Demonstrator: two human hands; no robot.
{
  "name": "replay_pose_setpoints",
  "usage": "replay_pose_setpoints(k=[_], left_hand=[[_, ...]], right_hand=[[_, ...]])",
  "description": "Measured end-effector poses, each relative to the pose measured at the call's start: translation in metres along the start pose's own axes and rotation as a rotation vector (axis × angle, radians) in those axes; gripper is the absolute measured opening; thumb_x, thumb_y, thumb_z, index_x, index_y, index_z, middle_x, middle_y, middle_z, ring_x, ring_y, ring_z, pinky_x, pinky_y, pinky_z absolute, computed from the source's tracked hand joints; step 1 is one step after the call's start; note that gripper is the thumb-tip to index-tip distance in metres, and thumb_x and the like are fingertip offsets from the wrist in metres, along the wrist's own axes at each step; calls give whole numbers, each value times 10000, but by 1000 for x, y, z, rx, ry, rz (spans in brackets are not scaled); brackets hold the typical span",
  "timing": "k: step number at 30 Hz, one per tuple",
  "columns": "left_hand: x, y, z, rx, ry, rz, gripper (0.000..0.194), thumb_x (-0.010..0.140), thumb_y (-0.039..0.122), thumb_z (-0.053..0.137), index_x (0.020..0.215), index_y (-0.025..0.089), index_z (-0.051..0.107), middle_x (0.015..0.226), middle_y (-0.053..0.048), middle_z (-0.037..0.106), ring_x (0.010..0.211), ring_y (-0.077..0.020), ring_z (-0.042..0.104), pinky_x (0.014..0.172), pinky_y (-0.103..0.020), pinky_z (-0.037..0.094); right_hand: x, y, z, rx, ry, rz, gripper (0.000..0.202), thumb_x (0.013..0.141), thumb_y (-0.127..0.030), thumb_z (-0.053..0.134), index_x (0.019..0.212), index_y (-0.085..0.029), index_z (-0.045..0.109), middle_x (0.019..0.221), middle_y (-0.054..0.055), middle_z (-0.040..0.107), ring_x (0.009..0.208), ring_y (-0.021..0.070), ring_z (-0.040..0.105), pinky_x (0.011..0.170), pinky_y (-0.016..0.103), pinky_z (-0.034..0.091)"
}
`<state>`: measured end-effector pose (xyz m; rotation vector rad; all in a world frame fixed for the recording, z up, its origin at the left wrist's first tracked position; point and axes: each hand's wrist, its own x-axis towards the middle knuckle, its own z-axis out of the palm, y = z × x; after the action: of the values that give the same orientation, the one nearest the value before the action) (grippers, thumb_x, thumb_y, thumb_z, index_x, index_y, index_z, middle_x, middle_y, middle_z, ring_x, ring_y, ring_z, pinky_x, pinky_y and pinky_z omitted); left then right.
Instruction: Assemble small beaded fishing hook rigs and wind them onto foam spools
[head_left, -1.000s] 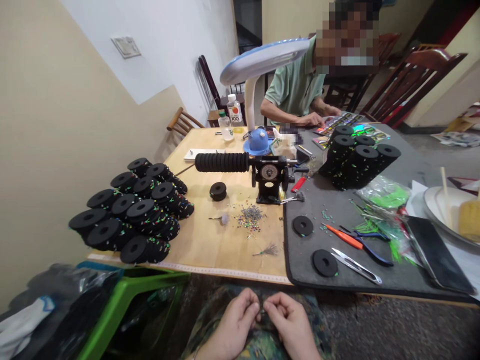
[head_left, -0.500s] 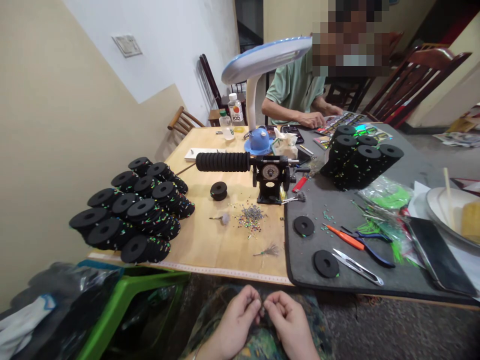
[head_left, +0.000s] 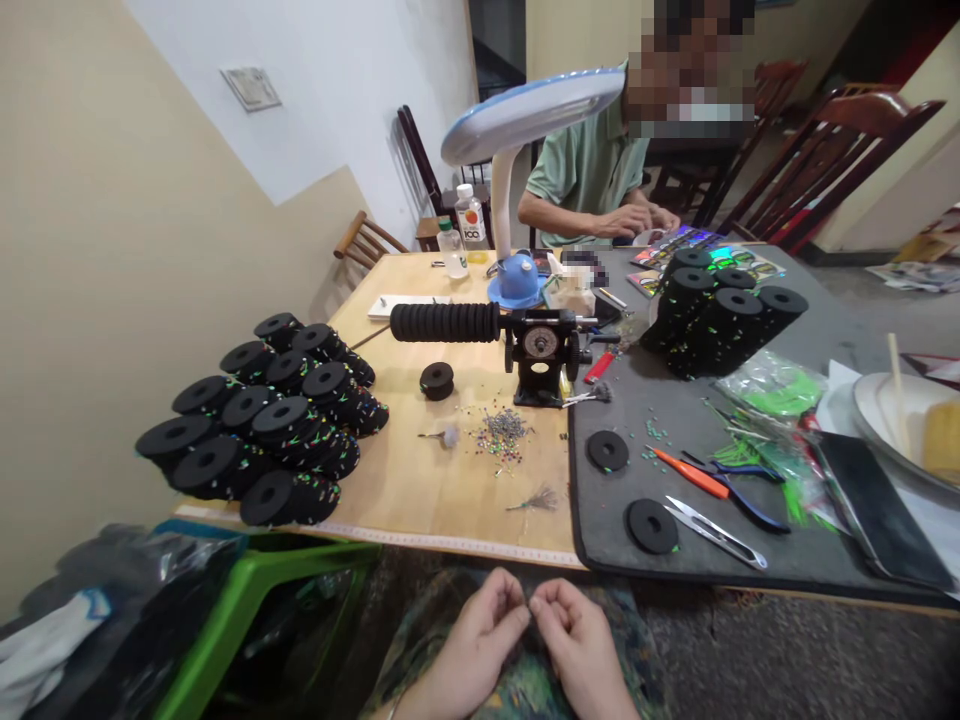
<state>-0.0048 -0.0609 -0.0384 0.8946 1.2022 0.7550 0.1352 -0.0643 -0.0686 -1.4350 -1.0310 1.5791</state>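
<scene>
Just below the table's front edge, over my lap, my left hand (head_left: 480,640) and my right hand (head_left: 576,640) are close together with fingertips pinched. Whatever they hold, if anything, is too small to make out. Beyond them on the wood lie a feathery grey tuft (head_left: 538,499) and a pile of small beads (head_left: 502,432). A black winding device (head_left: 540,350) with a foam-ringed shaft (head_left: 445,323) stands behind the beads. Two black foam discs (head_left: 607,451) (head_left: 652,526) lie on the grey mat.
Stacked black foam spools (head_left: 281,420) fill the table's left; more (head_left: 724,310) stand at the back right. Orange pliers (head_left: 690,472), tweezers (head_left: 716,535) and a phone (head_left: 881,510) lie right. A lamp (head_left: 514,280) stands behind. Across the table, a person's hands (head_left: 634,220) handle something.
My hands have drawn slightly closer together, still pinched. Across the table, the other person's hands have shifted, and a pale round item now shows by them.
</scene>
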Motion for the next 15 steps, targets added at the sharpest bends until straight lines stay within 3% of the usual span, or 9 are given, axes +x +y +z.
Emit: replay_pose_setpoints(k=[3,8,15], left_hand=[[1,1,1,-19,8,-3,376,737,505,707,737,205,478,707,53,439,676,-125,413,650,-247,359],[2,0,-1,-86,-27,-39,437,729,595,672,751,208,470,651,79,386,569,-96,318,525,-231,271],[7,-9,-3,-201,-36,-84,494,669,626,710,714,211,445,571,96,398,500,-75,296,491,-226,224]], right_hand=[[0,1,-1,13,-1,-1,315,758,-465,643,685,-168,570,534,-87,374,468,89,277,456,213,207],[0,-1,-1,42,-14,-4,330,760,-486,660,681,-178,572,514,-93,365,455,87,267,434,209,194],[2,-4,1,89,-27,35,380,735,-534,673,662,-185,544,481,-107,345,412,67,228,403,202,154]])
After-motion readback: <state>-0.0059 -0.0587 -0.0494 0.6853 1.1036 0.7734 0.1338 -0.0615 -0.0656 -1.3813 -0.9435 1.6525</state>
